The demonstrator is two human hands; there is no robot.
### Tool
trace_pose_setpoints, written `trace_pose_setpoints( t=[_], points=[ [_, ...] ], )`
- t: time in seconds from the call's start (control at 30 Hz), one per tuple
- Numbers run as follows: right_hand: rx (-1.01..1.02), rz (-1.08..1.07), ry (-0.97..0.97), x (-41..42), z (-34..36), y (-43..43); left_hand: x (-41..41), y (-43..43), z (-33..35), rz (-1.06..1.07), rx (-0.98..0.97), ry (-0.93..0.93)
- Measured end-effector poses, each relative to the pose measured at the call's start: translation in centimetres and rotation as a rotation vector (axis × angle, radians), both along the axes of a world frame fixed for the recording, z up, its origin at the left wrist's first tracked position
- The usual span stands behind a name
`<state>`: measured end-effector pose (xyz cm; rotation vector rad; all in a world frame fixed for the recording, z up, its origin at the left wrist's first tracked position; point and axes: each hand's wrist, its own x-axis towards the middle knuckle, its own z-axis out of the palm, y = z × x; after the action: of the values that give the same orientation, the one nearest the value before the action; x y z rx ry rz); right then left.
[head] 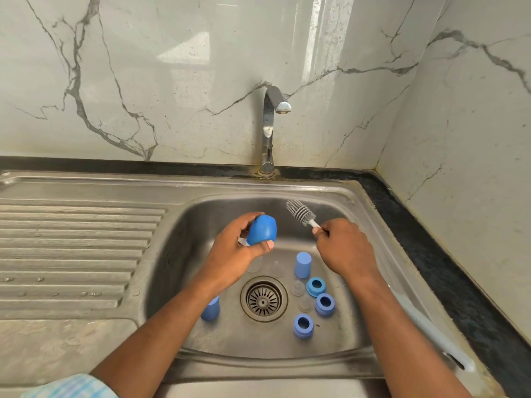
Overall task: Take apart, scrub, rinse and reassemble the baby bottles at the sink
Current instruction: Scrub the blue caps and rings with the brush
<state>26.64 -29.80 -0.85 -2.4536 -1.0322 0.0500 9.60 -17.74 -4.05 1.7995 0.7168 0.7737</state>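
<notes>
My left hand [240, 248] grips a blue bottle body [262, 229] over the sink basin, its rounded bottom facing the camera. My right hand [343, 248] holds the white handle of a grey bristle brush [300, 212], whose head points up and left, apart from the bottle. On the basin floor lie three blue screw rings [316, 286] [325, 304] [303, 326]. A blue cap [302, 264] stands near them and another blue cap [210, 308] shows beside my left forearm. Clear teats [297, 288] lie near the drain, hard to make out.
The steel sink [359, 202] has a drain strainer [263, 298] in the middle and a ribbed drainboard [71, 254] on the left. The tap [271, 124] stands at the back, with no water running. A dark counter edge [448, 268] and marble walls close the right side.
</notes>
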Motion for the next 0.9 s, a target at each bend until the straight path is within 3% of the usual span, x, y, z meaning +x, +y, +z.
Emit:
trace_pose_setpoints(
  t=[0.2,0.57,0.9],
  points=[
    [0.013,-0.026,0.020,0.2,0.0,-0.2,1.9,0.7,-0.7,0.047,0.030,0.136],
    [0.003,-0.090,0.080,1.7,-0.9,0.0,10.9,3.8,-4.1,-0.025,0.697,0.810],
    [-0.030,-0.066,0.081,1.7,-1.6,0.7,13.8,5.6,-7.7,-0.086,0.802,1.089]
  ],
)
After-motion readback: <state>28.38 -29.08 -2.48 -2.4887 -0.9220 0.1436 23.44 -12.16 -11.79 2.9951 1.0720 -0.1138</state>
